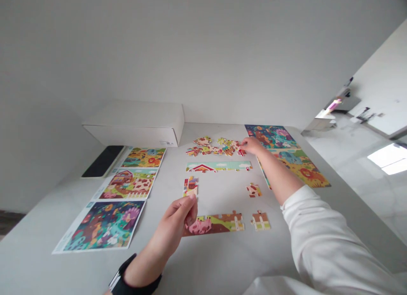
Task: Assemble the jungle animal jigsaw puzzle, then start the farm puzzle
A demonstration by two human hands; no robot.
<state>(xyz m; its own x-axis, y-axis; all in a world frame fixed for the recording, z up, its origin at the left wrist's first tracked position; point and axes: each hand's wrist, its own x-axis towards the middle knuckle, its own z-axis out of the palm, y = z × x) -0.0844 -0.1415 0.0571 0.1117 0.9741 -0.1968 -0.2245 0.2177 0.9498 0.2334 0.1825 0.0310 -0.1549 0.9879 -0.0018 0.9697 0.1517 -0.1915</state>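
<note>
The right hand point(251, 145), arm stretched forward, curls at the loose jigsaw pieces point(213, 149) above the barn puzzle strip point(218, 166); whether it grips one is hidden, and a dragged sleeve could scatter them. Below that strip, the left hand point(174, 216) pinches a joined puzzle section point(190, 186), which uneven pressure could split.

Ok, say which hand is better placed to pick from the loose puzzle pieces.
The right hand, probably: its fingers are at the loose puzzle pieces, while the left hand is farther off, touching another piece.
</note>
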